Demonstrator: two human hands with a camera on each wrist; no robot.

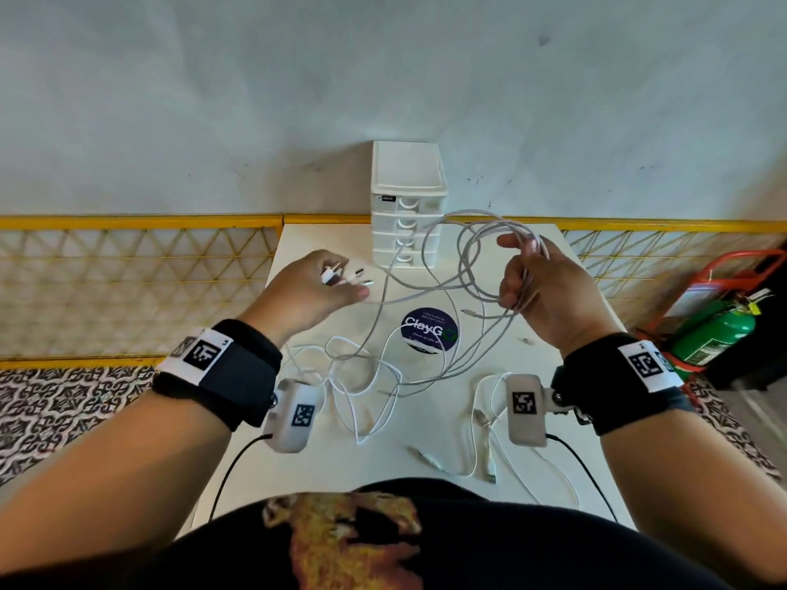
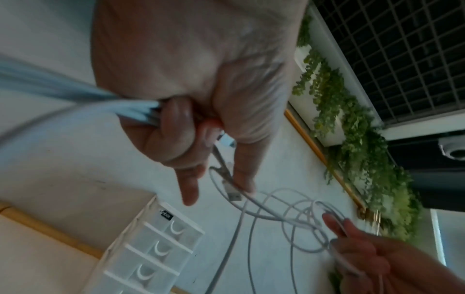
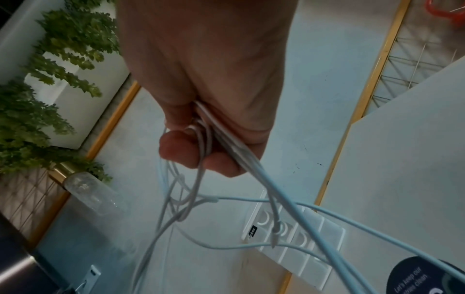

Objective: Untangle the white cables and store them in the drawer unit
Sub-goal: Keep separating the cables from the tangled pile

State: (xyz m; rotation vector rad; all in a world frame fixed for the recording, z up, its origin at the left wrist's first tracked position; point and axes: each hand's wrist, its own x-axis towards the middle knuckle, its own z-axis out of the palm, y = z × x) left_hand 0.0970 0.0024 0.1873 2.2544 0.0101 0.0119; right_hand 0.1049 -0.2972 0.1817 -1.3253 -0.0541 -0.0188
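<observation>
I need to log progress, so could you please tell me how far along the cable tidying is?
Nothing looks stored yet: the drawer unit shows all drawers closed. In hand: the left hand grips connector ends while the right hand holds cable loops. Left: more tangled cables on the table to separate and put away.

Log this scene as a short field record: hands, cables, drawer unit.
left hand: pinches connector ends of white cables
right hand: grips coiled loops of cable, raised above the table
loose cables: lying tangled on the table
drawer unit: at the table's far edge, drawers shut
sticker: round, dark, on the table
</observation>
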